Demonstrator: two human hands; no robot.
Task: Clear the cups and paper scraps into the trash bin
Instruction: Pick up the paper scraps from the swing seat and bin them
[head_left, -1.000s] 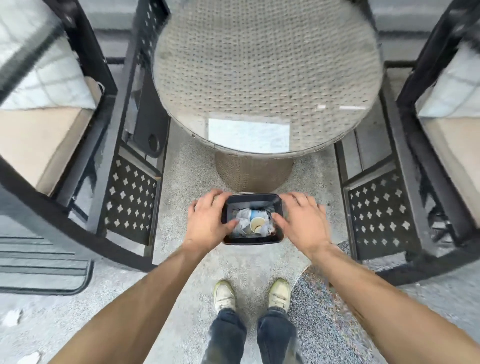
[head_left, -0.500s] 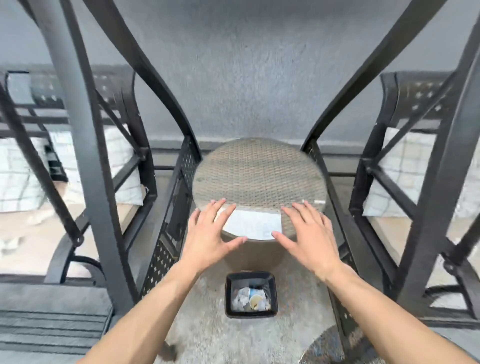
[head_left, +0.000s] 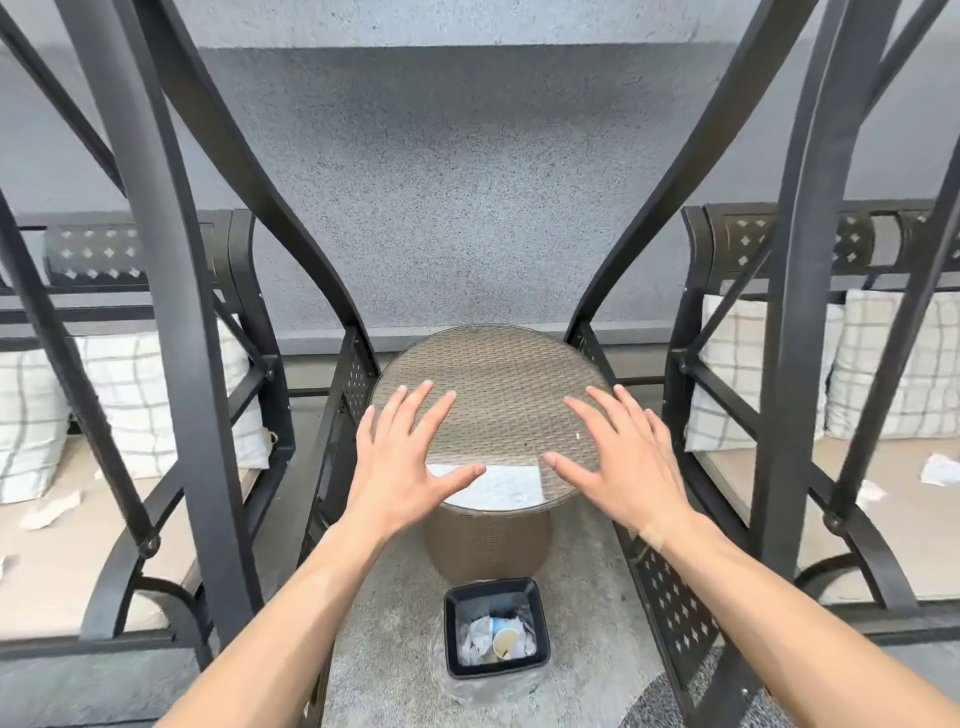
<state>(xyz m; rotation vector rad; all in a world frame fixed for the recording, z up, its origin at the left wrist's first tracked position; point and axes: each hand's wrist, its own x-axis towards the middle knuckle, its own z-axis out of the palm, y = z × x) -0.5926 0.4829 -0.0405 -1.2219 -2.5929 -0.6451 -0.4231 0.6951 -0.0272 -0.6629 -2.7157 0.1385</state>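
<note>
left hand (head_left: 410, 467): fingers spread flat, holding nothing, out in front of me over the near edge of the wicker table (head_left: 493, 374). Can't tell if it's touching the top or just above it.
right hand (head_left: 631, 462): same deal, fingers splayed, nothing in it.
trash bin (head_left: 451, 639): on the floor at the foot of the table, between my arms. A paper cup (head_left: 504, 642) and crumpled paper (head_left: 478, 636) are already in there.
table top: no cups on it that I can see, so that part looks done.
leftovers: paper scraps on the left seat cushion (head_left: 49, 512) and more scraps on the right seat cushion (head_left: 940, 467), well away from the bin.
what could go wrong: calling it finished because the table's clean, lol. Those seat scraps are half hidden behind the black chair frames (head_left: 171, 364) and easy to miss.
also: reaching through those bars with loose, light paper could drop bits on the floor, and the bin sits right by my feet so a careless step would tip it.
</note>
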